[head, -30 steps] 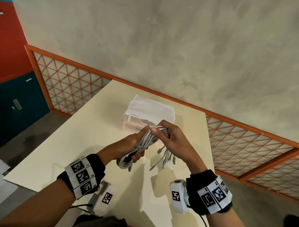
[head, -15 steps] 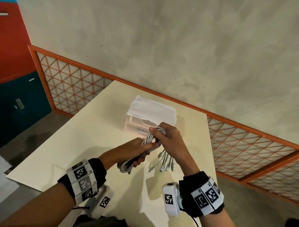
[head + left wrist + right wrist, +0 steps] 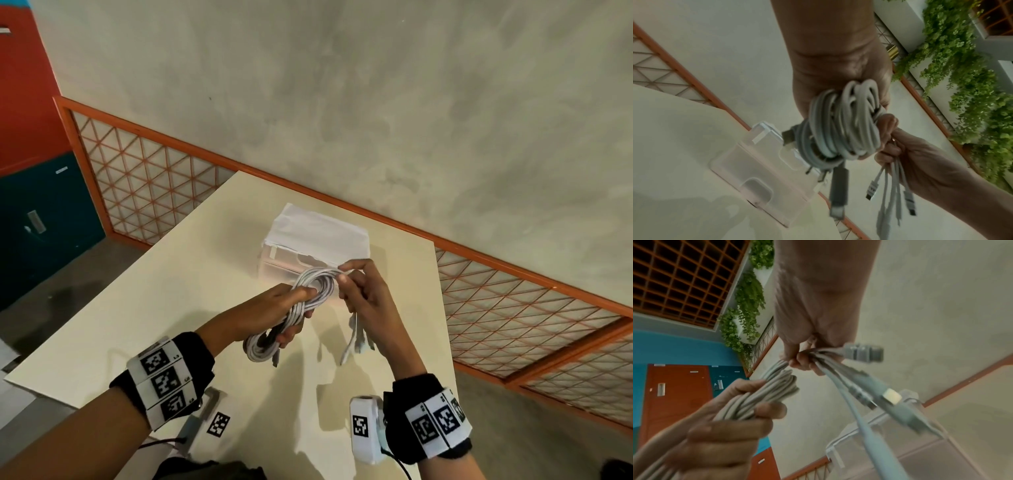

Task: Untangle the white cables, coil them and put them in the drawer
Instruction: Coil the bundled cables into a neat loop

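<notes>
Midair, the left hand [image 3: 274,308] gripped the coiled bundle of white cables [image 3: 294,311], its long axis running near-left to far-right, while the right hand [image 3: 366,294] pinched the loose plug ends just right of it, above the cream desk [image 3: 154,308] and just near the translucent plastic drawer box [image 3: 287,263].

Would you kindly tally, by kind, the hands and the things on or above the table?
Hands: 2, left hand and right hand
White cable bundle: 1
Clear plastic drawer box: 1
White sheet on the box: 1
Total: 5
</notes>
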